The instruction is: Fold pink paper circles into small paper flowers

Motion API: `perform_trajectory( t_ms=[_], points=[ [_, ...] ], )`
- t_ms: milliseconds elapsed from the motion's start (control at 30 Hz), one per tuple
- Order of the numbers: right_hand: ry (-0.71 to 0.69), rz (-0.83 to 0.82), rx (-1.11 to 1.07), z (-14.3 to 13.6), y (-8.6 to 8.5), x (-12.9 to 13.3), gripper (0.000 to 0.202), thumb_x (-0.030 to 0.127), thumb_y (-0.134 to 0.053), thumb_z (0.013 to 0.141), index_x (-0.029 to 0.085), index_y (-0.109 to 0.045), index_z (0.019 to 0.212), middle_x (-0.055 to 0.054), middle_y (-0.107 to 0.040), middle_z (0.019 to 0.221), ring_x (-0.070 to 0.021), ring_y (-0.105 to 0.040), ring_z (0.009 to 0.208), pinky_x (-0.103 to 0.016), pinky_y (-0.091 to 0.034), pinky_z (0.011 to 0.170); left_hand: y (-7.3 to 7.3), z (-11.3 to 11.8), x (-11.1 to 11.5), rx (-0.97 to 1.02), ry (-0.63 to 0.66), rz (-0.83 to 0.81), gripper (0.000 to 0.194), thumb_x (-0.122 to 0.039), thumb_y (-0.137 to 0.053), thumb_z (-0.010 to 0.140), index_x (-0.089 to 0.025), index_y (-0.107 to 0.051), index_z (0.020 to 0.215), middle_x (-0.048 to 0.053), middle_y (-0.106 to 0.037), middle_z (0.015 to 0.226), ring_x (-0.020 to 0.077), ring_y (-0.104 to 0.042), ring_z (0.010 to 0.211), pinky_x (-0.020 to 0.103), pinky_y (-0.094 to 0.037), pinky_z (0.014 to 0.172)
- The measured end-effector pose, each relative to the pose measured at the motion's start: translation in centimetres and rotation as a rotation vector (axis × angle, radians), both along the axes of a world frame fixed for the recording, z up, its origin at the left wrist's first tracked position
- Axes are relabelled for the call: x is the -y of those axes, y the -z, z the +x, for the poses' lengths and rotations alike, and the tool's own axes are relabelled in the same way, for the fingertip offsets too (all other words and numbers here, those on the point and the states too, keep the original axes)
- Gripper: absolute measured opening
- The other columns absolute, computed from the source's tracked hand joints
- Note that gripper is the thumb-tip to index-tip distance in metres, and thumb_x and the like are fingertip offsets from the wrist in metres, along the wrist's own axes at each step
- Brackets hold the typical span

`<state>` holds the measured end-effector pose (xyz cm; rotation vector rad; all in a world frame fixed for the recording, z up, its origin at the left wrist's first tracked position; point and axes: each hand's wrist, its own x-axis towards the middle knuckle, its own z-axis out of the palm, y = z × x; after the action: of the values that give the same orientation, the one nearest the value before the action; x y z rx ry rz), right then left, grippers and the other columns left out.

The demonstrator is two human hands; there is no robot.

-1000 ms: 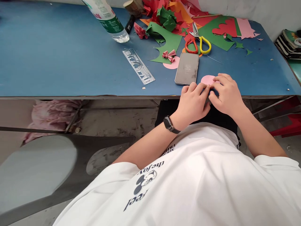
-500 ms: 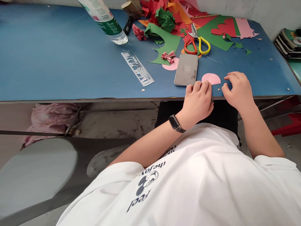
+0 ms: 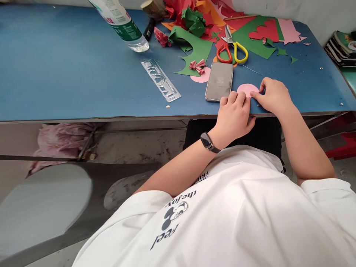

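A pink paper piece (image 3: 247, 89) with a rounded far edge lies near the table's front edge, right of a phone (image 3: 219, 81). My left hand (image 3: 233, 115), with a black band on the wrist, rests at the table edge, its curled fingertips on the near side of the paper. My right hand (image 3: 274, 95) has its thumb and index finger at the paper's right edge, closed on it. Beyond the phone lie scissors (image 3: 232, 52) with one red and one yellow handle. A small folded pink paper piece (image 3: 197, 66) sits left of the phone on another pink round.
A clear stencil ruler (image 3: 161, 81) lies on the blue table (image 3: 69, 74). Behind it stands a water bottle (image 3: 125, 27). Green paper (image 3: 198, 48) and red scraps (image 3: 267, 32) are piled at the back. Stacked books (image 3: 340, 50) are at far right.
My right hand has moved left to the pink paper, and its thumb and index finger have come onto the edge. The paper's outline looks rounder. My left hand has barely moved.
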<state>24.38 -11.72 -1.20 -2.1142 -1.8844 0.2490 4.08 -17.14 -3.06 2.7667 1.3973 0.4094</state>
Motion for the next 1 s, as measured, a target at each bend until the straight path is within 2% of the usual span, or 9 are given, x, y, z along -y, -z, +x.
perform_trajectory(
  t_ms=[100, 267, 433, 500, 567, 633, 733, 833, 1000],
  points=[
    [0.018, 0.027, -0.059, 1.6, 0.3, -0.9, 0.028, 0.054, -0.088, 0.116, 0.028, -0.077, 0.116, -0.017, -0.081, 0.111, -0.049, -0.079, 0.118, -0.067, -0.065, 0.11, 0.1, 0.0, 0.0, 0.017, -0.003, -0.005, 0.056, -0.028, -0.069, 0.118, -0.01, -0.074, 0.171, 0.029, -0.075, 0.165, 0.0541, -0.065, 0.157, 0.061, -0.051, 0.124],
    [-0.084, 0.275, -0.127, 3.5, 1.9, -2.4, 0.029, 0.058, -0.082, 0.116, 0.029, -0.081, 0.111, -0.016, -0.082, 0.1, -0.0475, -0.081, 0.105, -0.065, -0.069, 0.099, 0.5, 0.0, -0.2, 0.065, -0.012, -0.005, 0.055, -0.032, -0.072, 0.116, -0.013, -0.076, 0.167, 0.028, -0.076, 0.162, 0.0556, -0.066, 0.156, 0.063, -0.052, 0.124],
    [-0.208, 0.21, -0.109, 0.7, 1.2, -0.6, 0.02, 0.04, -0.086, 0.111, 0.028, -0.081, 0.096, -0.012, -0.082, 0.092, -0.0439, -0.083, 0.099, -0.061, -0.07, 0.098, 1.0, 0.1, -0.3, 0.092, -0.013, 0.012, 0.062, -0.037, -0.077, 0.113, -0.014, -0.074, 0.171, 0.029, -0.076, 0.161, 0.0578, -0.065, 0.154, 0.067, -0.052, 0.123],
    [-0.179, 0.134, -0.074, 0.0, 0.8, -0.3, 0.023, 0.027, -0.089, 0.106, 0.027, -0.076, 0.087, -0.011, -0.083, 0.091, -0.0421, -0.084, 0.098, -0.059, -0.07, 0.099, 1.1, 0.0, -0.2, 0.091, -0.016, 0.007, 0.064, -0.036, -0.078, 0.112, -0.014, -0.073, 0.172, 0.03, -0.076, 0.162, 0.0581, -0.065, 0.155, 0.067, -0.051, 0.124],
    [-0.143, 0.089, -0.056, 0.4, 0.6, -0.9, 0.028, 0.017, -0.09, 0.102, 0.027, -0.072, 0.083, -0.012, -0.084, 0.093, -0.0418, -0.084, 0.099, -0.058, -0.069, 0.101, 1.1, 0.0, -0.2, 0.083, -0.015, 0.0, 0.063, -0.035, -0.077, 0.113, -0.015, -0.073, 0.172, 0.029, -0.076, 0.163, 0.0579, -0.065, 0.156, 0.067, -0.051, 0.125],
    [-0.121, 0.087, -0.063, 1.6, 0.7, -2.0, 0.029, 0.017, -0.09, 0.1, 0.028, -0.071, 0.081, -0.013, -0.084, 0.093, -0.0432, -0.084, 0.101, -0.061, -0.069, 0.102, 1.0, 0.0, -0.2, 0.073, -0.013, -0.001, 0.061, -0.034, -0.075, 0.114, -0.015, -0.073, 0.172, 0.029, -0.075, 0.164, 0.0576, -0.065, 0.156, 0.066, -0.051, 0.124],
    [-0.079, 0.104, -0.066, 3.4, 0.7, -3.2, 0.02, 0.029, -0.087, 0.107, 0.029, -0.079, 0.089, -0.017, -0.085, 0.099, -0.0479, -0.082, 0.106, -0.067, -0.068, 0.103, 1.0, 0.0, -0.2, 0.063, -0.013, 0.004, 0.059, -0.032, -0.072, 0.115, -0.013, -0.073, 0.171, 0.029, -0.075, 0.164, 0.057, -0.065, 0.156, 0.065, -0.051, 0.124],
    [-0.062, 0.112, -0.036, 3.1, 0.4, -2.5, 0.011, 0.033, -0.083, 0.11, 0.027, -0.086, 0.101, -0.018, -0.086, 0.105, -0.0486, -0.082, 0.11, -0.066, -0.067, 0.104, 1.2, 0.1, -0.2, 0.06, -0.018, 0.016, 0.055, -0.032, -0.069, 0.117, -0.012, -0.074, 0.168, 0.029, -0.075, 0.164, 0.0562, -0.066, 0.155, 0.064, -0.051, 0.123],
    [-0.31, 0.184, 0.021, 0.4, 0.6, 1.0, 0.017, 0.023, -0.077, 0.106, 0.023, -0.093, 0.113, -0.018, -0.088, 0.127, -0.0456, -0.082, 0.123, -0.059, -0.063, 0.114, 1.4, 0.0, -0.1, 0.068, -0.026, 0.023, 0.058, -0.035, -0.07, 0.116, -0.015, -0.072, 0.171, 0.029, -0.076, 0.163, 0.0582, -0.066, 0.153, 0.066, -0.052, 0.12]
  ],
)
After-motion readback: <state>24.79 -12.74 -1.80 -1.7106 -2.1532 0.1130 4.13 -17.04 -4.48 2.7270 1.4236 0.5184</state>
